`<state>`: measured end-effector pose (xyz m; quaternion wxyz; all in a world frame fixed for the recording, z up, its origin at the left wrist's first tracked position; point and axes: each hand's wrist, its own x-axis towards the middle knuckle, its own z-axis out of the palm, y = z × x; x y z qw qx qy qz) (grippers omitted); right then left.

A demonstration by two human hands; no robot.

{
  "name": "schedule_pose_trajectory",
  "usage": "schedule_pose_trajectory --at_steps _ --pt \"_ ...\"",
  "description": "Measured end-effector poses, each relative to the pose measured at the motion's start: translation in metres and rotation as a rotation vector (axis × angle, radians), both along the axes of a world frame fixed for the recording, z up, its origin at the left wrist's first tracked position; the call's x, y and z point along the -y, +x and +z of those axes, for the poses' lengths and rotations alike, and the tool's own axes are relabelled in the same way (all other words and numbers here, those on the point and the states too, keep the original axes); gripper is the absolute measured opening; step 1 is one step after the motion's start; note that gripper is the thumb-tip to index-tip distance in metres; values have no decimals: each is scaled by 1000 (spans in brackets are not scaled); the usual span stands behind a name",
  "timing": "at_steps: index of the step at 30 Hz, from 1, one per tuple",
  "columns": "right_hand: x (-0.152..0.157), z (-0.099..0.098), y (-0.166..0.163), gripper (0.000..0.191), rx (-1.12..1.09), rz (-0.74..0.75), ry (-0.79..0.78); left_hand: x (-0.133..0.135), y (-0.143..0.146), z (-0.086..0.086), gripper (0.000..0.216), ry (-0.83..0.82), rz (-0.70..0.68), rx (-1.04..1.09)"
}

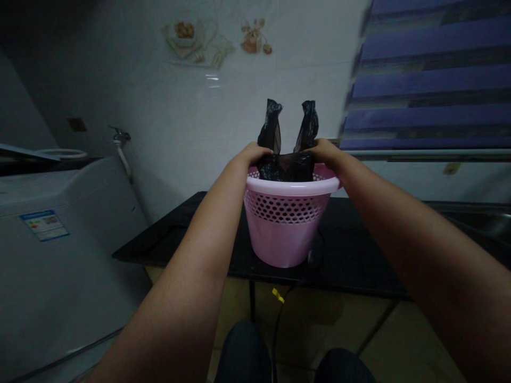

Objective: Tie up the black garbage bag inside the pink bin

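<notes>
A pink plastic basket point(281, 234) with a band of holes stands upright on the black countertop point(359, 250). Inside its mouth sits a black plastic bag point(285, 166), its two handle loops sticking up above the rim. My left hand point(255, 153) grips the bag at the base of the left loop. On the other side, my right hand point(322, 151) is closed on the bag by the right loop. Both hands are just above the basket's rim. The lower part of the bag is hidden inside the basket.
At the left stands a white washing machine point(72, 239), with a wall tap point(121, 135) behind it. A dark cable point(279, 324) with a yellow tie hangs over the counter's front edge. A metal sink point(491, 221) lies at the right, below a purple striped blind point(431, 85).
</notes>
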<state>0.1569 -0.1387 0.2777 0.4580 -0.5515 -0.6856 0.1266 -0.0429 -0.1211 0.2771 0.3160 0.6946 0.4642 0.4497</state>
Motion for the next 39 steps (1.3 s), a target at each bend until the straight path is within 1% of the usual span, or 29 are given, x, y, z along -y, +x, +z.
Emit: schedule_pose_trajectory --at_steps 6,10,17,23,33,39 --pt "5 2 -3 25 -40 -30 24 -5 0 -1 30 4 -31 31" --pt "1 2 -1 27 -41 -36 20 -6 -1 -2 30 -11 -72 69" --pt "-9 1 3 23 -13 -41 2 -11 -1 -3 33 -4 -97 94" --pt "-8 2 4 20 7 -26 -1 -9 -1 -3 38 28 -129 112" --pt "-7 2 2 23 -18 -47 -15 -11 -1 -4 36 10 -112 112" --pt "-6 2 3 20 -6 -8 1 -5 -1 -1 38 14 -81 75"
